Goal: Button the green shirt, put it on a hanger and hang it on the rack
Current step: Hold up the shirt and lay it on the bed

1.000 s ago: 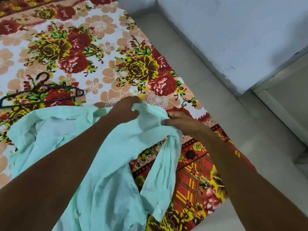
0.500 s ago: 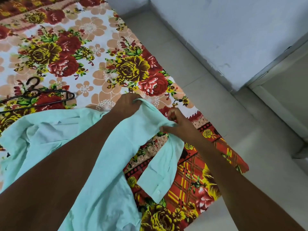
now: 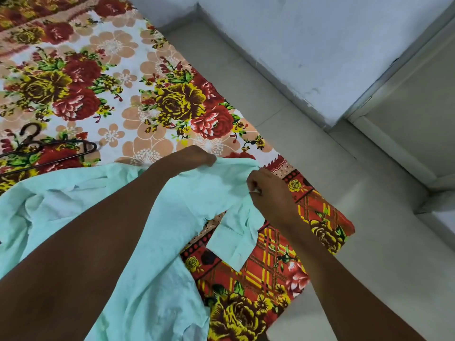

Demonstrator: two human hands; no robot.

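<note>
The pale green shirt (image 3: 157,254) lies rumpled across the near part of the flowered bedsheet (image 3: 128,77). My left hand (image 3: 194,156) grips the shirt's far edge from above. Just to its right, my right hand (image 3: 268,190) pinches the same stretch of fabric, and a sleeve with its cuff (image 3: 231,247) hangs below it. A dark hanger (image 3: 49,148) rests flat on the sheet to the far left, apart from both hands. No rack is in view.
The bed's corner (image 3: 344,227) ends to the right of my right hand. Beyond it are pale floor tiles (image 3: 369,254), a light wall (image 3: 320,45) and a door frame (image 3: 394,124) at the right.
Both hands have carried the shirt's edge further out to the right over the sheet. The hanging sleeve has shortened and its cuff now rests higher on the sheet.
</note>
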